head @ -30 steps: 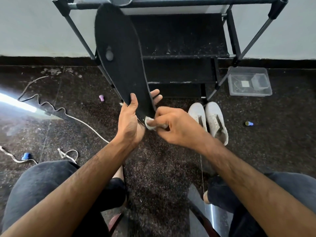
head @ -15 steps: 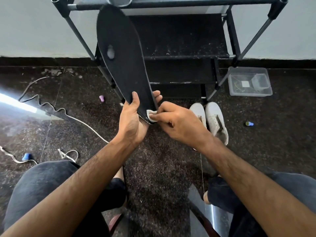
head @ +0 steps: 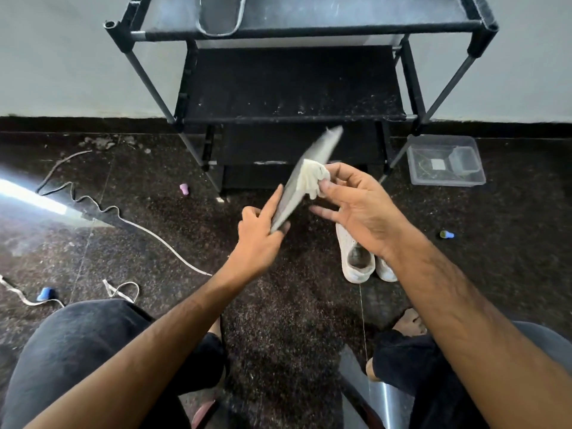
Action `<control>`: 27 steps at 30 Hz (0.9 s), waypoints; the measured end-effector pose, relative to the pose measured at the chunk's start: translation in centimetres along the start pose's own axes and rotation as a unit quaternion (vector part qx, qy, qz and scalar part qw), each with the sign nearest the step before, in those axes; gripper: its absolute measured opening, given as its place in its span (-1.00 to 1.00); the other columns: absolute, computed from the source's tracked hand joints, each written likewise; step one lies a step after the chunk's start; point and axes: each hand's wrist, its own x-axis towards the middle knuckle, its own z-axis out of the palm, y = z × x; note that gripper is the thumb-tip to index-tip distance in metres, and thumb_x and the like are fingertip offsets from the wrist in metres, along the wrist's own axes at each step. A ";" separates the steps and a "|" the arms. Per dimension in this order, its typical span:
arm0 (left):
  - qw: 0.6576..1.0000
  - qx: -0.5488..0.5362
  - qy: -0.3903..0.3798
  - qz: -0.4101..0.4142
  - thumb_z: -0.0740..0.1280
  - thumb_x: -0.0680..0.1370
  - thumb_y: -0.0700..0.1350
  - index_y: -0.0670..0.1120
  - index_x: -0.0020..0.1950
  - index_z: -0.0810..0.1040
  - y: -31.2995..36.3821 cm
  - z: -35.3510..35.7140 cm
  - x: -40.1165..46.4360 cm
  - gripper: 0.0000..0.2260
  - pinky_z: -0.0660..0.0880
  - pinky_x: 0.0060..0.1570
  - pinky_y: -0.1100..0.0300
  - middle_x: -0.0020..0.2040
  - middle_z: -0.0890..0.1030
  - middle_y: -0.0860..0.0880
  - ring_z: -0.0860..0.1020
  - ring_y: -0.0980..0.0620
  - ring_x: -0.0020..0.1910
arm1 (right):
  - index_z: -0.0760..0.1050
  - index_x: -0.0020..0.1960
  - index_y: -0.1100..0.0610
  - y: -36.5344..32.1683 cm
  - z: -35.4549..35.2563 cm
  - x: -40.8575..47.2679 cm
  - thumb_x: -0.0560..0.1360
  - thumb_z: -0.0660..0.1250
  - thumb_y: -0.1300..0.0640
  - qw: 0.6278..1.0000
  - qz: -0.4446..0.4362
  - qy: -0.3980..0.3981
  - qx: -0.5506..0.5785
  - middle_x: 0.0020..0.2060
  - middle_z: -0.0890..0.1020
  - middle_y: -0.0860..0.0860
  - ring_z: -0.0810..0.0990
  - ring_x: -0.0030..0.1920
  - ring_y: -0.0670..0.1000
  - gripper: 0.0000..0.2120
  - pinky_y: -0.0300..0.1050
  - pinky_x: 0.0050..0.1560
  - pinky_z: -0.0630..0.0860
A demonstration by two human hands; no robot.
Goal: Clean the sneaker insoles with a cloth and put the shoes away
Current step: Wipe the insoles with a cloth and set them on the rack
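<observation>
While the left hand (head: 258,233) grips the blurred insole (head: 305,178), the right hand (head: 356,205) pinches the cloth (head: 312,178) against it; wiping continues, likely needing firm strokes.

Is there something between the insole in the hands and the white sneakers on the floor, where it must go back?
Partly. The right hand, pinching the cloth, hangs above the white sneakers and covers their fronts. The left hand holds the insole to their left. One sneaker's opening shows uncovered; nothing else intervenes.

Bare forearms, dark trousers (head: 77,351), bare feet (head: 408,325).
</observation>
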 end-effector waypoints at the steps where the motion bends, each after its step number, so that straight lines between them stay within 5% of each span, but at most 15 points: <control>1: 0.998 0.060 0.003 -0.004 0.30 0.63 -0.03 0.31 0.60 0.05 0.2 0.0 -0.4 -0.35 0.28 0.25 0.07 0.12 0.26 -0.08 0.31 -0.04 0.07 | 0.56 0.10 0.11 0.2 0.0 0.0 0.63 0.29 0.30 1.000 0.014 -0.004 0.022 0.02 0.64 0.04 0.61 0.13 0.02 -0.86 0.12 0.29 0.57; 5: 0.981 0.182 0.025 0.056 0.43 0.50 0.14 0.35 0.60 -0.07 0.4 0.1 -1.5 -0.16 0.29 0.28 -0.04 0.16 0.15 0.02 0.18 0.01 0.13 | 0.58 0.16 0.15 0.9 -0.6 0.5 0.63 0.29 0.29 0.995 0.019 0.095 0.019 -0.02 0.67 0.04 0.66 0.03 -0.01 -0.84 -0.06 0.07 0.62; 9: 0.997 -0.008 -0.060 0.057 0.40 0.24 0.48 0.21 0.63 -0.09 0.8 -0.1 -1.3 0.11 0.19 0.43 0.09 0.32 0.22 0.00 0.24 0.04 0.37 | 0.61 0.14 0.19 0.6 -1.1 0.6 0.60 0.30 0.31 0.988 0.018 0.152 0.027 -0.12 0.69 0.04 0.65 -0.14 -0.06 -0.83 -0.15 -0.07 0.58; 14: 0.922 -0.384 -0.046 -0.009 0.41 0.50 0.08 0.00 0.51 0.37 1.8 -2.6 -0.6 -0.40 0.49 0.33 -0.12 0.33 0.58 -0.08 0.56 -0.07 0.32 | 0.58 0.02 0.21 0.7 -0.1 0.1 0.59 0.26 0.36 0.996 0.083 0.003 0.035 -0.16 0.64 0.08 0.62 -0.18 -0.03 -0.85 -0.17 -0.11 0.60; 19: 0.843 -0.528 -0.082 -0.068 0.33 0.59 -0.23 -0.23 0.41 0.44 2.4 -3.3 -1.0 -0.62 0.65 -0.01 -0.04 0.17 0.65 -0.28 0.66 -0.18 0.05 | 0.61 0.00 0.18 1.6 0.3 -0.2 0.58 0.31 0.37 0.986 0.121 -0.118 -0.019 -0.11 0.67 0.06 0.65 -0.08 -0.03 -0.84 -0.18 0.00 0.63; 23: 0.836 -0.541 -0.053 -0.072 0.24 0.63 -0.33 -0.18 0.42 0.45 2.0 -3.3 -0.5 -0.64 0.66 0.01 0.00 0.15 0.66 -0.22 0.67 -0.12 0.04 | 0.65 0.03 0.10 1.0 -0.7 0.2 0.57 0.36 0.33 0.971 0.002 -0.003 -0.238 -0.05 0.67 0.01 0.64 0.01 -0.03 -0.83 -0.06 0.16 0.60; 25: 0.851 -0.517 -0.042 -0.077 0.23 0.63 -0.35 -0.15 0.41 0.47 2.0 -3.2 -0.5 -0.65 0.66 0.02 0.02 0.13 0.68 -0.17 0.67 -0.10 0.05 | 0.68 0.03 0.00 0.5 -1.0 0.0 0.54 0.42 0.26 0.915 -0.117 0.087 -0.377 -0.01 0.65 -0.07 0.62 0.04 -0.11 -0.81 -0.15 0.16 0.55; 27: 0.861 -0.501 -0.039 -0.074 0.23 0.63 -0.35 -0.12 0.40 0.49 2.1 -2.9 -0.5 -0.65 0.65 0.04 0.03 0.16 0.68 -0.17 0.67 -0.10 0.09 | 0.70 0.07 0.02 0.4 -0.5 -0.4 0.51 0.47 0.28 0.871 -0.221 0.087 -0.430 -0.04 0.63 -0.09 0.61 0.02 -0.13 -0.78 -0.33 0.04 0.48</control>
